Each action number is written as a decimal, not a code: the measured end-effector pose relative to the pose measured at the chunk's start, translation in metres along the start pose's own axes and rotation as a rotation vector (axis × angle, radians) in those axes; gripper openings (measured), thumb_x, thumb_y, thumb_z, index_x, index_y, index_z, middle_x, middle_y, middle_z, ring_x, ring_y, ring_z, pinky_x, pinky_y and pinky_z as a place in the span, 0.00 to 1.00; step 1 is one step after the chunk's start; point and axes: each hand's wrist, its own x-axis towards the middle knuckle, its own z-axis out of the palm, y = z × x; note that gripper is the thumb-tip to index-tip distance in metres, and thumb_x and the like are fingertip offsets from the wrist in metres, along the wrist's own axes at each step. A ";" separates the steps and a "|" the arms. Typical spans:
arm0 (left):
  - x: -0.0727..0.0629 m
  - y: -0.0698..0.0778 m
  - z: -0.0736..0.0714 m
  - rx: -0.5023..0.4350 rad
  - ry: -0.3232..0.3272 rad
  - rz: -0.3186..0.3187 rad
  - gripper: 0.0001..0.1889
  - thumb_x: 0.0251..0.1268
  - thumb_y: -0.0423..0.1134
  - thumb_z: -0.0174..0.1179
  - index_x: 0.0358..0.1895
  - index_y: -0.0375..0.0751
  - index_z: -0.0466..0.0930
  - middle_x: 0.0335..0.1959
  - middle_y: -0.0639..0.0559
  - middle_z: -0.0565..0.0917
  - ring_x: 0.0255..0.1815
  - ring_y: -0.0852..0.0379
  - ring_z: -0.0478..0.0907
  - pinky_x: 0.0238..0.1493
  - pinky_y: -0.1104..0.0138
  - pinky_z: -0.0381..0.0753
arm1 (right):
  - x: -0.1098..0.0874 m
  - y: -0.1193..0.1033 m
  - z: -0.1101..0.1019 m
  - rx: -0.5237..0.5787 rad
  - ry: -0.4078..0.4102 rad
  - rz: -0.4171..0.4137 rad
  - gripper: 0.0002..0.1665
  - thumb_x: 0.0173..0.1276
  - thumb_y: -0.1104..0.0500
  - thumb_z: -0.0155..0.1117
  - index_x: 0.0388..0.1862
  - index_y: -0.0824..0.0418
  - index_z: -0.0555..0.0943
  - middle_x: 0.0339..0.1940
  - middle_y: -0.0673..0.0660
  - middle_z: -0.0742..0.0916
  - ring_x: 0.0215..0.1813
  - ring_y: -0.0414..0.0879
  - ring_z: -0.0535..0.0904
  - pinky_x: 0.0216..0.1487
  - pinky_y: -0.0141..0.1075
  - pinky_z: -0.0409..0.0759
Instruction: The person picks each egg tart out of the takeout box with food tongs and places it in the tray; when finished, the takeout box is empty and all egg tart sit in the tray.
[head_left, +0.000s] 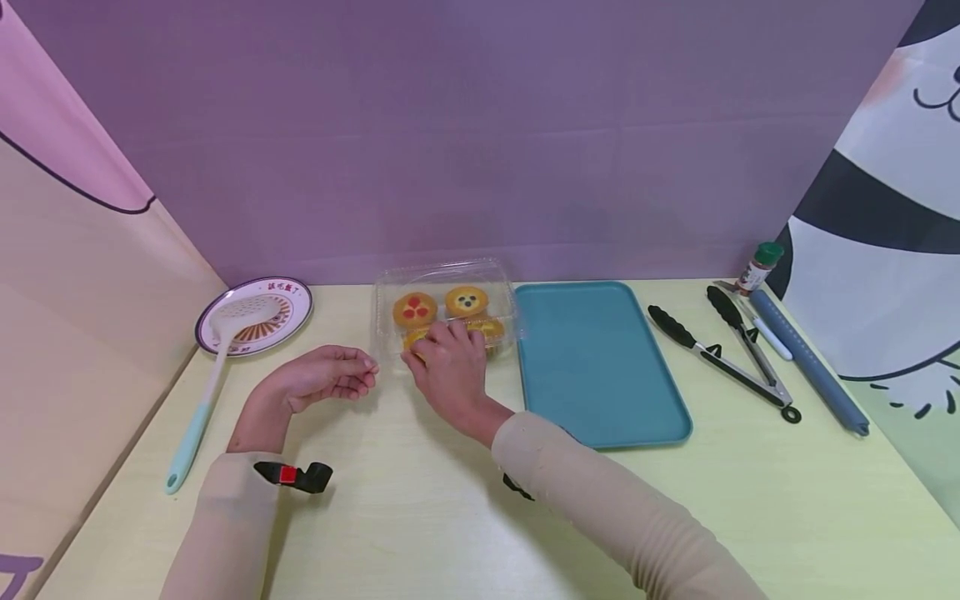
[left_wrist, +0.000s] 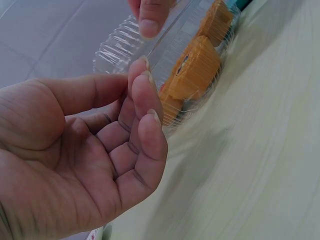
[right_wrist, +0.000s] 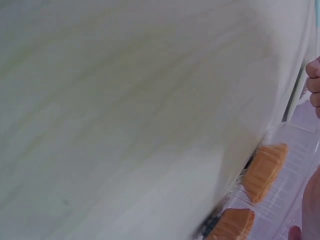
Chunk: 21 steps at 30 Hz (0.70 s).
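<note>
A clear plastic box (head_left: 382,325) with several small round cakes (head_left: 415,309) stands at the back middle of the table. Over its near side is my right hand (head_left: 453,367), fingers above the front cakes. Whether it pinches the box or a cake is hidden; the right wrist view catches only part of that hand (right_wrist: 311,205) at its edge. Just left of the box, apart from it, my left hand (head_left: 326,377) hangs in the air. Its fingers are loosely bent, the thumb close to the index finger, and nothing shows between them in the left wrist view.
A blue tray (head_left: 600,367) lies right of the box. Farther right are tongs (head_left: 738,375), a white-handled tool (head_left: 772,340), a long blue-grey bar (head_left: 813,367) and a green-capped jar (head_left: 757,268). At left, a slotted turner (head_left: 206,400) rests on a patterned plate (head_left: 292,321).
</note>
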 end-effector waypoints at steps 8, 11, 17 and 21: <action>0.000 -0.001 -0.001 0.010 0.005 -0.003 0.15 0.79 0.39 0.49 0.53 0.27 0.73 0.34 0.55 0.83 0.35 0.61 0.80 0.43 0.69 0.83 | 0.008 0.005 -0.003 0.007 0.072 -0.072 0.12 0.68 0.38 0.65 0.38 0.41 0.89 0.39 0.42 0.83 0.47 0.42 0.76 0.49 0.39 0.69; 0.001 -0.002 -0.001 0.014 0.008 -0.004 0.15 0.79 0.39 0.49 0.52 0.27 0.73 0.34 0.56 0.83 0.35 0.62 0.80 0.43 0.69 0.83 | 0.012 0.008 -0.003 0.007 0.120 -0.103 0.12 0.67 0.39 0.67 0.37 0.41 0.90 0.38 0.42 0.84 0.46 0.42 0.78 0.51 0.40 0.70; 0.002 -0.002 -0.001 0.016 0.024 -0.006 0.14 0.79 0.39 0.50 0.52 0.27 0.74 0.33 0.56 0.83 0.34 0.62 0.79 0.42 0.69 0.82 | 0.019 0.011 -0.003 0.046 0.185 -0.123 0.09 0.66 0.41 0.70 0.35 0.42 0.90 0.40 0.42 0.87 0.45 0.42 0.80 0.49 0.40 0.71; 0.002 -0.002 -0.001 0.023 0.023 0.002 0.14 0.79 0.39 0.50 0.51 0.28 0.74 0.33 0.56 0.82 0.33 0.63 0.79 0.41 0.70 0.82 | 0.023 0.013 -0.002 0.061 0.222 -0.135 0.09 0.65 0.43 0.71 0.34 0.44 0.90 0.38 0.43 0.87 0.43 0.42 0.80 0.47 0.40 0.71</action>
